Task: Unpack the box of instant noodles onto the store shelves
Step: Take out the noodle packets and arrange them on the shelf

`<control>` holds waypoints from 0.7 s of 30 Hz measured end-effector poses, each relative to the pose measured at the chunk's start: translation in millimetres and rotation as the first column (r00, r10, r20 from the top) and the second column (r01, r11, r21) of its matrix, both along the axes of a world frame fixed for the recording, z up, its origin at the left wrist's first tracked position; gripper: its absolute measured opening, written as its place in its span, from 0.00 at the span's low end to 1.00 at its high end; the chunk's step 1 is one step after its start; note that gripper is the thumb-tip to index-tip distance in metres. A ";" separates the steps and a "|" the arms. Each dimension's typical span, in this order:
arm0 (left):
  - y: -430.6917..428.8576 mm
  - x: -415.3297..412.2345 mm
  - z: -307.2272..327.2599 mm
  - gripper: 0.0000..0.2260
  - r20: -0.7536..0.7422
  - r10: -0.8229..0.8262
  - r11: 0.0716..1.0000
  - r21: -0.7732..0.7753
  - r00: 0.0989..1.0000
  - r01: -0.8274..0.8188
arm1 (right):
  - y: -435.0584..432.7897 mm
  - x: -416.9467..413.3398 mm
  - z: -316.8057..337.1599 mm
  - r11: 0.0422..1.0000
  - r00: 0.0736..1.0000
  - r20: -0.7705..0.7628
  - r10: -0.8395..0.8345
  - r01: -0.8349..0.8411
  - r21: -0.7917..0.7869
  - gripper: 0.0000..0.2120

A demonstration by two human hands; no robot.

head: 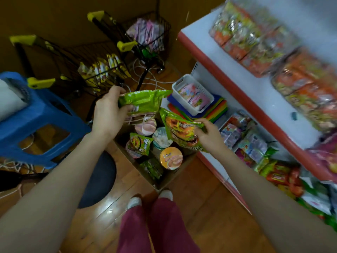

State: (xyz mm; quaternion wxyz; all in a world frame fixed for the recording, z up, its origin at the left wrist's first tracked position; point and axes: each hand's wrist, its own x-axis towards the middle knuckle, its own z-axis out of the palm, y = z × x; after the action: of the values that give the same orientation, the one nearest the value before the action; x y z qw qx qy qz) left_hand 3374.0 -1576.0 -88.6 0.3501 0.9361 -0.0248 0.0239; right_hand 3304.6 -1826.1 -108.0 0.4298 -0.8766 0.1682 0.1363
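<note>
An open cardboard box stands on the floor in front of my feet, with noodle cups and green packets inside. My left hand grips a green noodle packet by its left end, held above the box. My right hand pinches a second green packet with a noodle picture, over the box's right side. An orange-lidded cup and a small green packet lie in the box. The white shelf unit with red edging rises to the right, stocked with orange and green noodle packs.
A blue plastic stool stands at left, a black round seat below it. Two wire carts with yellow handles are behind the box. A white basket sits on coloured sheets by the shelf. Lower shelf holds mixed packets.
</note>
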 end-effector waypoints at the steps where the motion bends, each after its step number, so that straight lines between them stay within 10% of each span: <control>1: -0.4 0.3 16.7 0.19 0.012 0.004 1.000 -0.020 1.000 -0.003 | 0.1 -1.5 19.2 1.000 1.000 0.028 0.006 -0.006 -0.008 0.11; 21: -104.0 4.7 353.6 0.14 0.577 -0.328 0.916 0.002 0.748 0.400 | -50.4 -73.9 361.5 0.875 0.793 0.608 -0.024 0.311 -0.371 0.11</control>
State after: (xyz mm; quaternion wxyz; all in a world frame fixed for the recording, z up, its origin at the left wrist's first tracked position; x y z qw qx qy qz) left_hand 3378.7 -1679.9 265.0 0.3810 0.8400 -0.3082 0.2328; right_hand 3230.7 -1876.4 253.4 0.2549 -0.9313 0.1333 -0.2235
